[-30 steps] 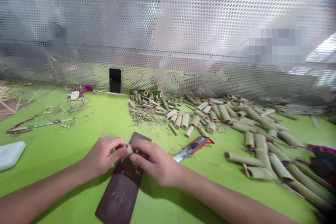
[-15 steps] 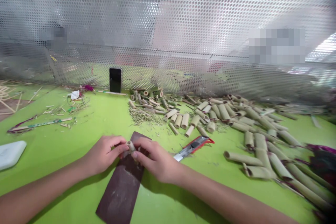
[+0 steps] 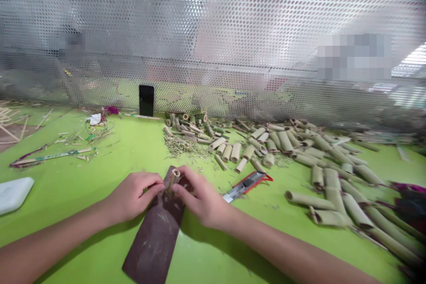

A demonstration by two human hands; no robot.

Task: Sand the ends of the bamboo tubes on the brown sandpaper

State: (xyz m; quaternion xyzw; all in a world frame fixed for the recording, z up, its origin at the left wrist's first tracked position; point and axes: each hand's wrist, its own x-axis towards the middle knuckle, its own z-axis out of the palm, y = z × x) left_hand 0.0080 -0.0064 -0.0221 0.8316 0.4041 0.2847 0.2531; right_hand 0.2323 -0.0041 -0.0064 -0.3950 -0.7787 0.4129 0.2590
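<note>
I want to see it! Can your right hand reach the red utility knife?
Probably yes: the right hand lies near the red utility knife, nothing between them, though it is pinching a bamboo piece.

One left hand (image 3: pixel 133 196) and one right hand (image 3: pixel 201 197) are gripping one bamboo tube (image 3: pixel 173 182); one sandpaper sheet (image 3: pixel 156 239), one knife (image 3: pixel 248 185), one phone (image 3: pixel 146 100), one white pad (image 3: pixel 13 195) and dozens of tubes (image 3: pixel 354 211) are lying around.
</note>
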